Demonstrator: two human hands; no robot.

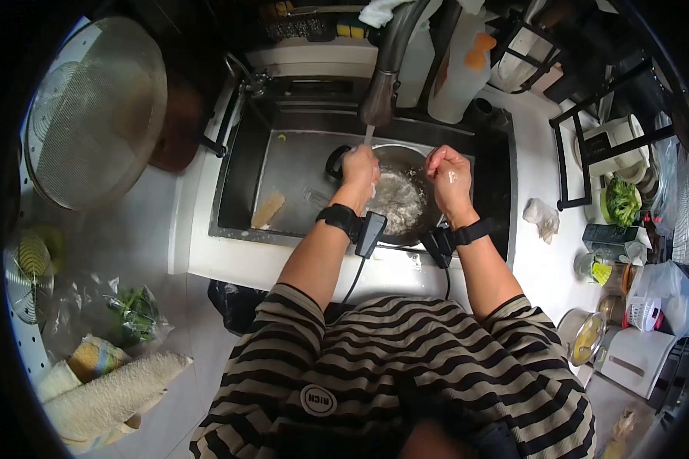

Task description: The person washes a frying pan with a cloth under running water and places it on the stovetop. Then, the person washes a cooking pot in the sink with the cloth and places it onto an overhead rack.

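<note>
In the sink (291,145) stands a metal pot (425,158) with churning water (396,197) in it. My left hand (360,167) is at the pot's left side, closed, right below the running faucet (380,99). The pot's black handle (335,162) shows just beside it. What those fingers hold, if anything, is hidden. Over the pot's right rim my right hand (448,174) is wet, its fingers curled in; I cannot see inside them. Black bands with small boxes and cables sit on both wrists.
A brown, elongated piece (268,209) lies at the sink's left. Behind the faucet stands a white bottle (459,76). A crumpled plastic bag (542,219) lies on the right counter, near a black rack (570,161). A large mesh strainer (99,115) hangs at left.
</note>
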